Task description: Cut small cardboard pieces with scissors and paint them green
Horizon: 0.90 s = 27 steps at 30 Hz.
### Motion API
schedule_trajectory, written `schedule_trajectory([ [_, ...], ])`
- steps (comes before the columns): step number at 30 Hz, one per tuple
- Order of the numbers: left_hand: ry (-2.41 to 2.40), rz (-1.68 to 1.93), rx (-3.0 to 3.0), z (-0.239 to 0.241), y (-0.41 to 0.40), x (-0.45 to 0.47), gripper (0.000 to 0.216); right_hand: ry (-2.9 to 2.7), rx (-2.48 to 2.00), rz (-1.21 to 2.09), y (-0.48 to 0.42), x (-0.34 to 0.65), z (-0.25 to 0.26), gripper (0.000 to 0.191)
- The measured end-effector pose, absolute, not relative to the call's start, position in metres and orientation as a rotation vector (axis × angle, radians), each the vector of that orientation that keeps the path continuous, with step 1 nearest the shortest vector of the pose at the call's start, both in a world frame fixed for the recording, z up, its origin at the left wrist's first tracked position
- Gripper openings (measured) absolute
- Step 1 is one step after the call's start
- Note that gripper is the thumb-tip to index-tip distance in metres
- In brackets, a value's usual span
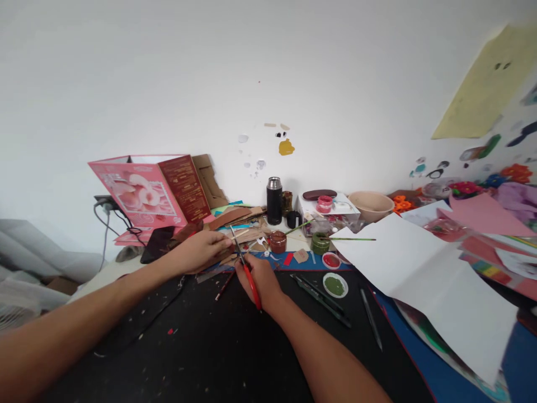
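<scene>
- While the left hand (205,250) pinches a thin pale strip (240,235) between its fingertips, the right hand (264,282) has its fingers curled round the red handles of a pair of scissors (253,288).
- The scissors point up and away from the person, their blades close to the strip; from where I stand I cannot tell whether they touch it or how far apart they are.
- Both hands are above the far edge of a black mat (201,347), with a pencil (224,286) lying between the wrists and specks of scrap scattered about.
- Just beyond the fingers is a heap of brown cardboard pieces (235,217).
- To the right of the heap is a jar of reddish-brown paint (277,242), then a jar of green paint (320,244) with a paintbrush (352,239) reaching out to its right.
- Nearer the person are two lids, one smeared with red and one with green (335,285), and a few pens (371,319).
- Further back, a black flask (274,204) stands upright, with a beige bowl (371,205) off to its right.
- Creased white paper (403,263) spreads over the right side, and a pink box (146,193) stands at the left, by the white wall (210,67).
</scene>
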<state>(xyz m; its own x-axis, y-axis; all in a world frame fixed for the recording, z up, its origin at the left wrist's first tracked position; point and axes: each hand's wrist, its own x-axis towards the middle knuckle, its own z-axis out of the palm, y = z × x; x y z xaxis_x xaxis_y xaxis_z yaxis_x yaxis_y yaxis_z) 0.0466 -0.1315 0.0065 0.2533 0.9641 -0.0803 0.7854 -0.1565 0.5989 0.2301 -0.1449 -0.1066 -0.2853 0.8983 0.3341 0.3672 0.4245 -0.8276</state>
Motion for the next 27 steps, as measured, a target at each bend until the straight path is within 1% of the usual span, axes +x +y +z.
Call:
schedule_trajectory([
  [2,1.800,0.335,2.337,0.006,-0.139,0.050,0.037,-1.849,-1.092,0.792,-0.145,0.230,-0.105,0.019],
  [4,2.022,0.182,2.495,0.005,-0.148,0.053,0.036,-1.852,-1.102,0.782,-0.146,0.230,-0.103,0.019],
  [7,2.177,-0.013,2.623,0.004,-0.159,0.059,0.033,-1.850,-1.091,0.789,-0.148,0.230,-0.100,0.021],
  [11,2.286,-0.053,2.577,-0.001,-0.161,0.067,0.037,-1.848,-1.105,0.810,-0.147,0.230,-0.101,0.020],
  [16,2.142,0.153,2.475,-0.006,-0.145,0.064,0.042,-1.845,-1.127,0.809,-0.145,0.229,-0.106,0.020],
  [22,1.707,0.425,2.133,0.007,-0.130,0.049,0.041,-1.840,-1.123,0.812,-0.149,0.230,-0.103,0.018],
  [27,1.548,0.377,1.656,0.019,-0.127,0.037,0.049,-1.882,-1.088,0.789,-0.150,0.228,-0.105,0.014],
])
